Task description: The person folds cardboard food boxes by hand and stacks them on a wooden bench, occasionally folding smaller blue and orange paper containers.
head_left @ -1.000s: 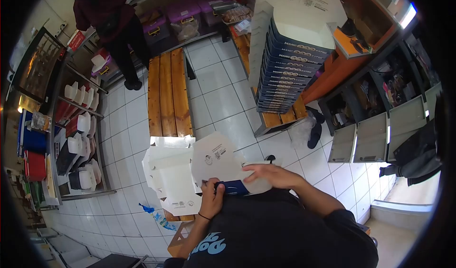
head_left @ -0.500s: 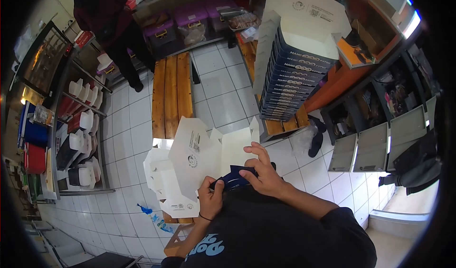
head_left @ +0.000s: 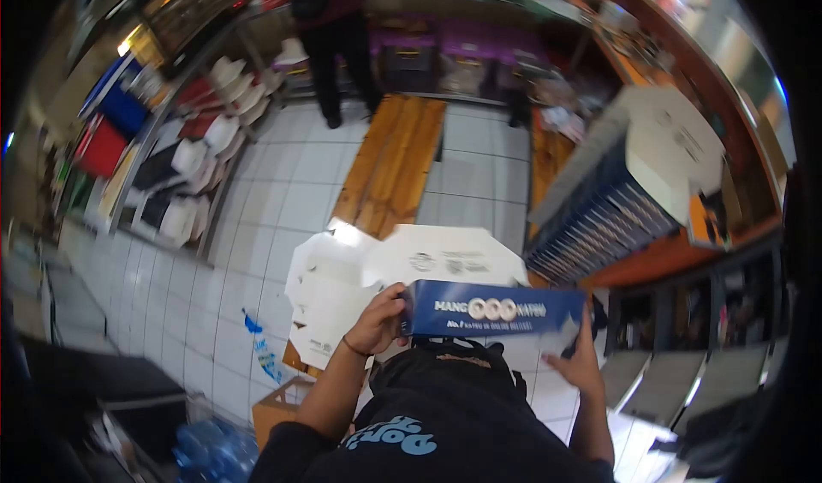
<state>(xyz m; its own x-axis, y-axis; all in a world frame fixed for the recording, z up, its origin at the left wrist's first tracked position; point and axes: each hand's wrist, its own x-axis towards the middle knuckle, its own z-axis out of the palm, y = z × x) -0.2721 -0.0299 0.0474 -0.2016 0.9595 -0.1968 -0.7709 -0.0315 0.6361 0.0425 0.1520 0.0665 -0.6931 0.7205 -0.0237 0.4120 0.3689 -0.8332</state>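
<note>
Between my hands, in front of my chest, is a folded cardboard food box (head_left: 488, 307). Its dark blue front panel faces me, with white lettering and round pictures, and its white lid (head_left: 454, 252) stands up behind. My left hand (head_left: 375, 322) is closed on the box's left end. At the right end, my right hand (head_left: 582, 354) holds the side, fingers along it and thumb lower down. Flat, unfolded white box sheets (head_left: 321, 290) lie on the wooden bench (head_left: 390, 158) just beyond my left hand.
A tall stack of folded blue and white boxes (head_left: 599, 209) stands at the right on another bench. Shelves with white containers (head_left: 184, 158) are at the left. A person in dark trousers (head_left: 338, 63) stands at the back. A brown carton (head_left: 278, 406) sits low left.
The box's blue front, earlier being folded and mostly hidden, now stands upright and faces me. My right hand has moved right to its end. The view has shifted, and the person appears farther right.
</note>
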